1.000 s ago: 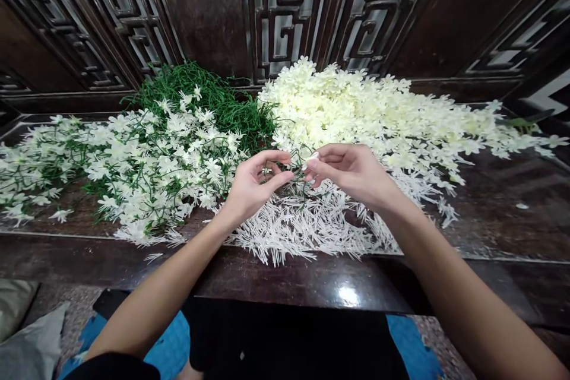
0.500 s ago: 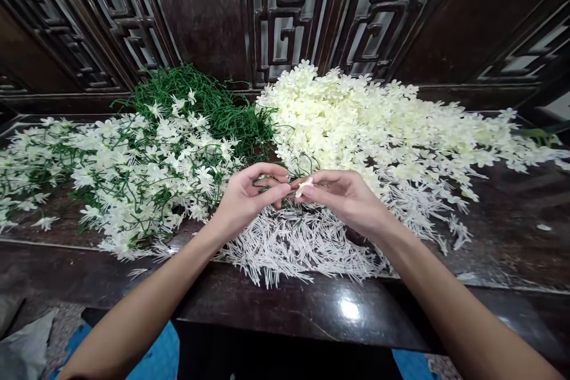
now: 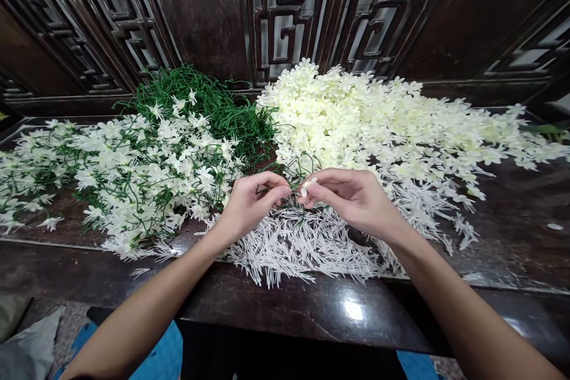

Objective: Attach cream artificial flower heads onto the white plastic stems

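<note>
My right hand (image 3: 356, 199) pinches a small white artificial flower (image 3: 308, 186) between thumb and forefinger. Close beside it, the thumb and forefinger of my left hand (image 3: 255, 200) are pressed together on a thin green stem, mostly hidden by the fingers. The fingertips of both hands almost meet. Below them lies a heap of white stamen pieces (image 3: 285, 249). Behind my right hand rises a pile of loose cream-white blossoms (image 3: 338, 119). To the left of my left hand are white flowers on green stems (image 3: 151, 172), with bare green stems (image 3: 191, 89) bunched behind.
Everything rests on a dark, glossy wooden bench (image 3: 285, 312). A carved wooden lattice back (image 3: 285, 24) stands behind the piles. Something blue (image 3: 155, 350) shows below the front edge, and grey material (image 3: 31, 344) lies at lower left.
My right hand has shifted slightly right with the flower, so the gap between the hands is a little wider. Both hands keep their pinch. The view has moved slightly.
</note>
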The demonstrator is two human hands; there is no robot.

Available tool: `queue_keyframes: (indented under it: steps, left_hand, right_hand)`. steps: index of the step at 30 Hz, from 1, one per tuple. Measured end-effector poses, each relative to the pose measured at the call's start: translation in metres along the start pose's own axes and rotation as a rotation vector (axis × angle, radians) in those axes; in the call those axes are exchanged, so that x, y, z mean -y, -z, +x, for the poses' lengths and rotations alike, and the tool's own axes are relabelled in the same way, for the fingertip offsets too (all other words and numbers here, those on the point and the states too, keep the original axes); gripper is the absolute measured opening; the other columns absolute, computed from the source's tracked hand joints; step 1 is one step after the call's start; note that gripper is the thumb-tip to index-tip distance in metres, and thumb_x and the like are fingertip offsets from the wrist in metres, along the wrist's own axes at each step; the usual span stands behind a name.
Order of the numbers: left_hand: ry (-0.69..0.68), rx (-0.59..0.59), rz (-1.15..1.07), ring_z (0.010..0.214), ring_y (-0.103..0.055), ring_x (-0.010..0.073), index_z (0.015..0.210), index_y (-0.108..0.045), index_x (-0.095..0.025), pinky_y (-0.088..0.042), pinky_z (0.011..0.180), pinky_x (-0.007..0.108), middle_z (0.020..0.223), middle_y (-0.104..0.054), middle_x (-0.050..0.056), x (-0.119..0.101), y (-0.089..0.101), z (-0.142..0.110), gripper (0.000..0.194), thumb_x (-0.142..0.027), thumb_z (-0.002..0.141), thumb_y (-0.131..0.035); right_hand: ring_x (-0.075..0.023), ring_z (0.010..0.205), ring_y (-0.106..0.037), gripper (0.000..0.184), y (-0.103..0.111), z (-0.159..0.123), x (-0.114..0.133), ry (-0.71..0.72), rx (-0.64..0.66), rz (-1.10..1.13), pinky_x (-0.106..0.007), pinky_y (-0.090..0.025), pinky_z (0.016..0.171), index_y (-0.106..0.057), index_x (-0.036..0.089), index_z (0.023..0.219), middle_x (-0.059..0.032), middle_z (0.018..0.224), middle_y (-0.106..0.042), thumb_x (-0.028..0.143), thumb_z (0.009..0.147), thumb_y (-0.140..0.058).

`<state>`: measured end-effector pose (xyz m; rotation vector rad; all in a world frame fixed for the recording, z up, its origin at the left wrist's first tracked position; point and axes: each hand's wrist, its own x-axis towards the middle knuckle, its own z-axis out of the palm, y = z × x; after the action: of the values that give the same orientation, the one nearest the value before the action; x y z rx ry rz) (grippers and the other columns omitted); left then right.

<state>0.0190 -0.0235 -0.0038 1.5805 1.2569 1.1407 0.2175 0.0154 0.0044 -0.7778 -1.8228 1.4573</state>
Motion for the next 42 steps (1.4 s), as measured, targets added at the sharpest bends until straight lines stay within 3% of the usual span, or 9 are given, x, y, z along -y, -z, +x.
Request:
queue_keyframes:
  steps: [10,19,25,29,34,42]
  left_hand:
    - [-0.105,0.010,0.160,0.064,-0.060,0.0135,0.082,-0.071,-0.021,-0.045,0.052,0.025,0.080,-0.072,0.003,-0.001,0.001,0.000,0.009,-0.021,0.084,-0.062]
    - [-0.191,0.072,0.228,0.072,-0.061,0.0142,0.087,-0.069,-0.019,-0.047,0.061,0.026,0.082,-0.069,0.003,0.000,0.001,-0.001,0.006,-0.021,0.085,-0.064]
    - [-0.305,0.044,0.347,0.073,-0.064,0.0140,0.088,-0.069,-0.021,-0.050,0.066,0.028,0.082,-0.072,0.002,0.003,0.001,-0.003,0.010,-0.020,0.089,-0.059]
    - [-0.223,0.033,0.231,0.064,-0.066,0.0126,0.087,-0.069,-0.021,-0.053,0.059,0.026,0.073,-0.073,0.001,0.003,-0.003,-0.005,0.010,-0.019,0.088,-0.059]
    - [-0.084,0.016,-0.067,0.065,-0.071,0.0136,0.087,-0.070,-0.019,-0.060,0.061,0.025,0.070,-0.074,0.002,0.003,-0.008,-0.007,0.007,-0.017,0.086,-0.063]
    - [-0.150,-0.008,-0.209,0.068,-0.074,0.0133,0.089,-0.068,-0.017,-0.065,0.065,0.024,0.075,-0.075,0.002,0.006,-0.015,-0.011,0.011,-0.009,0.085,-0.062]
  right_hand:
    - [-0.0139,0.057,-0.061,0.013,-0.002,-0.002,0.002,0.054,-0.008,-0.236,-0.028,-0.049,0.045,-0.071,0.023,0.087,-0.0009,0.069,-0.067,0.024,0.088,-0.058]
    - [-0.0158,0.060,-0.062,0.018,-0.003,-0.003,0.000,0.128,0.009,-0.359,-0.032,-0.050,0.051,-0.073,0.023,0.091,-0.0027,0.074,-0.069,0.023,0.090,-0.055]
    - [-0.0156,0.061,-0.062,0.018,-0.004,-0.003,-0.003,0.252,0.009,-0.518,-0.032,-0.051,0.050,-0.072,0.024,0.092,-0.0018,0.077,-0.071,0.020,0.090,-0.054]
    - [-0.0164,0.068,-0.065,0.019,-0.008,-0.004,-0.006,0.318,0.000,-0.532,-0.033,-0.055,0.057,-0.070,0.022,0.095,-0.0032,0.083,-0.071,0.017,0.091,-0.052]
    - [-0.0150,0.064,-0.065,0.020,-0.014,-0.005,-0.006,0.422,-0.061,-0.579,-0.030,-0.054,0.051,-0.067,0.021,0.093,-0.0019,0.079,-0.071,0.011,0.090,-0.050]
    - [-0.0139,0.061,-0.064,0.017,-0.020,-0.007,-0.006,0.555,-0.149,-0.673,-0.027,-0.055,0.050,-0.062,0.014,0.090,-0.0043,0.075,-0.069,0.004,0.087,-0.049]
